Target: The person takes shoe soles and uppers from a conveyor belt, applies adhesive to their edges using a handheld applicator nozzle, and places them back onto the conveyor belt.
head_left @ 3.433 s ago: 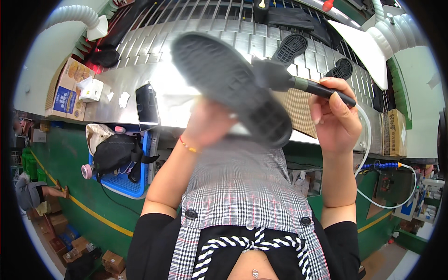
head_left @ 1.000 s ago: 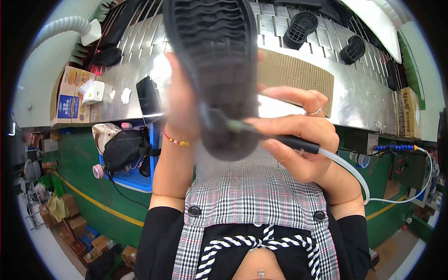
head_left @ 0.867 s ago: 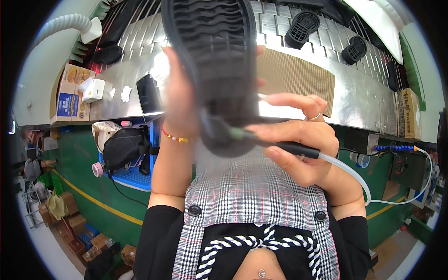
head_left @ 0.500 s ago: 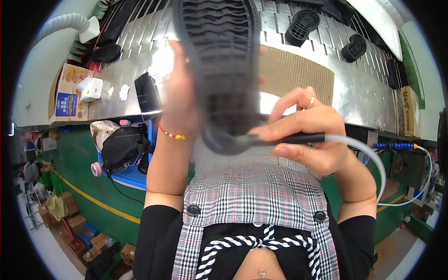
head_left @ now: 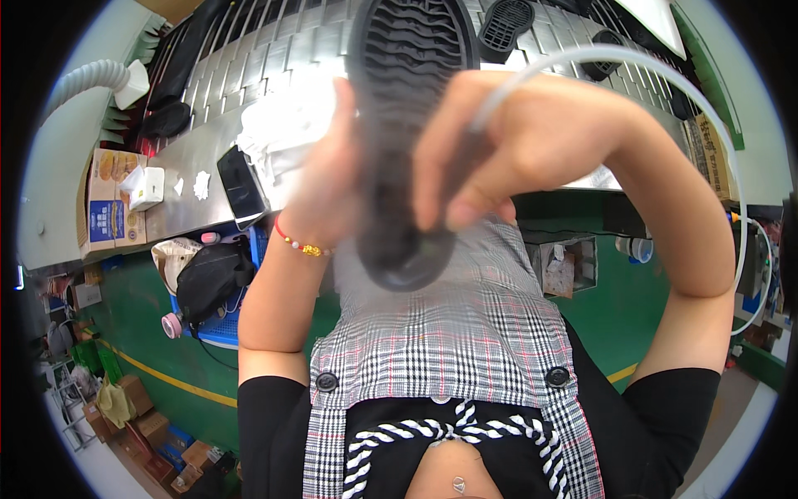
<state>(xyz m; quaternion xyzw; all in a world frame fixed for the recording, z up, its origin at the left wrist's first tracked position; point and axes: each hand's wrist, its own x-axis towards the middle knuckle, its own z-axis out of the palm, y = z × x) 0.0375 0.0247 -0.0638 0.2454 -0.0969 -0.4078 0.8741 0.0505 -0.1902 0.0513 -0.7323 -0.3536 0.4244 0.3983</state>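
Observation:
A long black shoe sole (head_left: 413, 58) stands lengthwise before my chest, its ridged and gridded face toward me. My left hand (head_left: 328, 179) is closed around its left edge, with the fingers hidden behind it. Over its lower half, my right hand (head_left: 532, 137) is bent downward and pinches a black-handled tool fed by a translucent tube (head_left: 615, 52). Fingers and blur hide most of that tool, and its tip cannot be made out. The tube rises from the hand and arcs over my right forearm.
Other black soles (head_left: 505, 29) lie on the metal-slatted conveyor (head_left: 307, 37) ahead. A phone (head_left: 242, 187), a tissue pack (head_left: 148, 190) and a carton (head_left: 116, 170) are on the left of the metal ledge. Below sits a blue basket (head_left: 223, 331) with a black bag (head_left: 214, 279).
My right hand has turned over and risen, wrist now high, with the fingers pointing down onto the sole. The tube has swung up over my forearm. The sole has shifted slightly right in view.

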